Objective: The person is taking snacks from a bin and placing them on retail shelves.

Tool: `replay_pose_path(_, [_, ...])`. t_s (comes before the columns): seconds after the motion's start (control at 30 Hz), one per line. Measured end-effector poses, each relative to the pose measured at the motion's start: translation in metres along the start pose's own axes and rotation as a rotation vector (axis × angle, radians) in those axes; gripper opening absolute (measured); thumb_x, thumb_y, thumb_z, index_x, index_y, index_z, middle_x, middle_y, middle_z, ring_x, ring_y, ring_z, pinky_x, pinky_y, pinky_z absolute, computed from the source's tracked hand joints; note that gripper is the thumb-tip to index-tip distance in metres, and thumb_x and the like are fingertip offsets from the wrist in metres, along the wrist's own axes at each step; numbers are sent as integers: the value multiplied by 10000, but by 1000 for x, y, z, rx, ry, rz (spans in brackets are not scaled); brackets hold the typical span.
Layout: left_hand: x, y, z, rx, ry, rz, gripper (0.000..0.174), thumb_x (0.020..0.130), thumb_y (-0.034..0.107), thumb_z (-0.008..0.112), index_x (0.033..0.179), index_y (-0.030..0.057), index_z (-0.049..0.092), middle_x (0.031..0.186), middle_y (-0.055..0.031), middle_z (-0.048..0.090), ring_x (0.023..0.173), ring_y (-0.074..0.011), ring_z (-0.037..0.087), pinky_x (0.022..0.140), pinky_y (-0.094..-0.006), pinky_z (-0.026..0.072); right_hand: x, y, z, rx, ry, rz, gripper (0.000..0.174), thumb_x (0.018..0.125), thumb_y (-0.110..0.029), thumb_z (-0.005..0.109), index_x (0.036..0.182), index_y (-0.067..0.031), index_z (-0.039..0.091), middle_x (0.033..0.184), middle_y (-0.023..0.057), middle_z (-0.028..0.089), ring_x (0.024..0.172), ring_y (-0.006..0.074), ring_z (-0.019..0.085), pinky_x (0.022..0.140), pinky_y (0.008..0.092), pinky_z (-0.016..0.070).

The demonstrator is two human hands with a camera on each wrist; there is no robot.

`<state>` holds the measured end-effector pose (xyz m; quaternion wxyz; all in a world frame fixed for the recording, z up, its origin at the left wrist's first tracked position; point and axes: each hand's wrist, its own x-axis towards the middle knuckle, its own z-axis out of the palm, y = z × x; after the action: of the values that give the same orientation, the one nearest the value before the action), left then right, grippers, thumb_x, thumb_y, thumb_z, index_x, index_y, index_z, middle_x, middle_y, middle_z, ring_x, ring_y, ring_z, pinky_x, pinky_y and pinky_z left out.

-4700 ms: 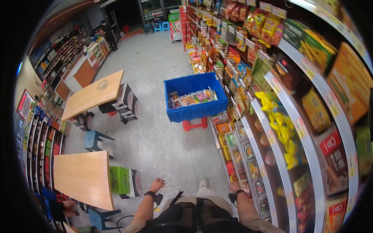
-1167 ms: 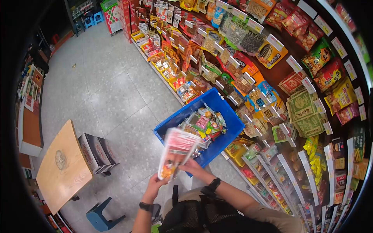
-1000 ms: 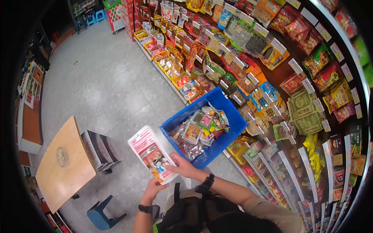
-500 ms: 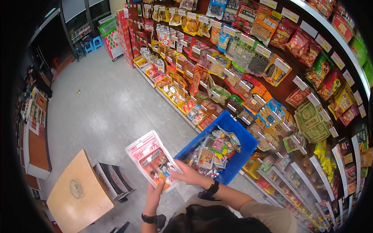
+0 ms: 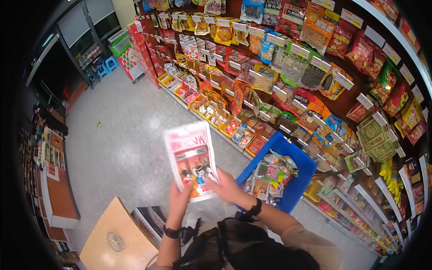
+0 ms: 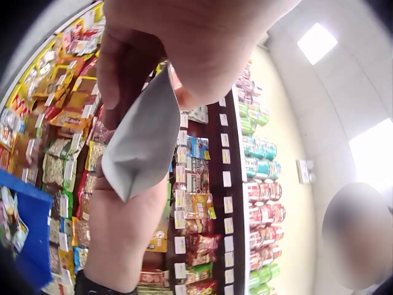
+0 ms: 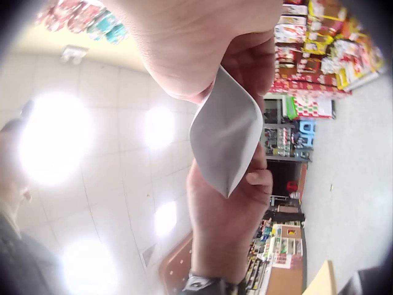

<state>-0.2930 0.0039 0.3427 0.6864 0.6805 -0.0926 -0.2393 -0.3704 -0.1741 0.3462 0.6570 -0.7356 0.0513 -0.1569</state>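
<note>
left hand [image 5: 180,198]: fingers curled on the packet's [image 5: 191,157] lower left corner.
right hand [image 5: 227,186]: gripping its lower right edge.
packet: above both hands, upright, print facing me, slightly blurred.
change: half a second ago it sat lower and tilted; now it's up against the shelves [image 5: 279,67].
blue crate [image 5: 297,193]: right of the right hand, lower, untouched.
my read: packet is clear of the crate and being looked over.

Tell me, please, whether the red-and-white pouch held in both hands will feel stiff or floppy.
Probably floppy: the pouch curls at its corner in the left wrist view. Likely light, since the left hand and right hand hold it upright by its lower edge alone.
</note>
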Motion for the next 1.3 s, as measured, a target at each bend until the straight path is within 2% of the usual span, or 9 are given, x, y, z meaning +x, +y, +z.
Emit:
replay_pose_path(0.17, [43, 2, -27, -31, -91, -108, 316, 948, 170, 605, 1189, -32, 568, 1081, -66, 646, 957, -117, 601, 838, -266, 486, 28, 44, 27, 277, -19, 331, 350, 960, -154, 569, 1260, 19, 519, 1046, 117, 654, 928, 161, 617, 830, 321, 497])
replay_pose_path(0.3, [65, 31, -75, 77, -254, 299, 242, 893, 135, 660, 1092, -2, 638, 1080, -102, 663, 954, -169, 627, 841, -297, 493, 63, -21, 45, -91, 124, -172, 319, 894, -114, 640, 1196, -14, 610, 1100, 138, 658, 1039, 232, 616, 908, 343, 468])
replay_pose_path(0.4, [85, 80, -109, 352, -223, 756, 310, 779, 118, 746, 1066, 26, 675, 1001, -132, 688, 948, -277, 657, 820, -331, 509, 105, -41, 58, -219, -86, -584, 367, 835, -119, 685, 1187, -32, 628, 1145, 132, 662, 1083, 267, 612, 946, 361, 445])
replay_pose_path(0.47, [99, 97, -140, 307, -276, 909, 407, 738, 120, 771, 1119, 27, 662, 966, -124, 699, 944, -308, 661, 803, -340, 516, 121, -48, 90, -153, -74, -530, 387, 817, -143, 694, 1187, -46, 636, 1155, 111, 670, 1111, 275, 606, 961, 360, 435])
replay_pose_path(0.6, [121, 100, -202, -9, -251, 369, 657, 770, 103, 772, 1352, 39, 475, 946, -118, 708, 955, -196, 659, 821, -291, 501, 153, -45, 151, -10, -22, -159, 402, 861, -106, 658, 1247, -24, 581, 1174, 97, 660, 1101, 243, 607, 970, 362, 442])
replay_pose_path(0.87, [185, 92, -282, -106, -354, -44, 346, 990, 128, 527, 1283, -54, 499, 1170, -78, 608, 1054, -95, 560, 907, -271, 459, 220, -10, 223, 288, 68, 285, 308, 948, -76, 544, 1240, 23, 535, 1114, 48, 621, 997, 95, 573, 867, 260, 468])
replay_pose_path(1.03, [222, 69, -308, -65, -337, 197, 335, 925, 123, 620, 1227, -15, 577, 1199, -97, 614, 1081, -153, 568, 945, -327, 448, 257, -6, 230, -123, 109, -74, 221, 898, -33, 588, 1111, 4, 632, 1090, 94, 641, 985, 176, 611, 886, 305, 471])
replay_pose_path(1.17, [256, 111, -302, -150, -366, 501, 382, 813, 115, 727, 1170, 17, 631, 1231, -131, 624, 1100, -230, 599, 969, -378, 449, 295, -20, 216, -10, -30, -212, 223, 805, 31, 647, 1013, -29, 702, 1089, 121, 663, 1015, 235, 635, 901, 349, 476])
replay_pose_path(1.3, [312, 95, -305, 126, -417, 390, 586, 727, 134, 797, 1256, 28, 569, 1196, -155, 641, 1085, -258, 618, 971, -370, 460, 336, 18, 201, -74, -40, -142, 245, 834, 10, 639, 1072, -25, 686, 1083, 118, 673, 1041, 213, 631, 920, 338, 479])
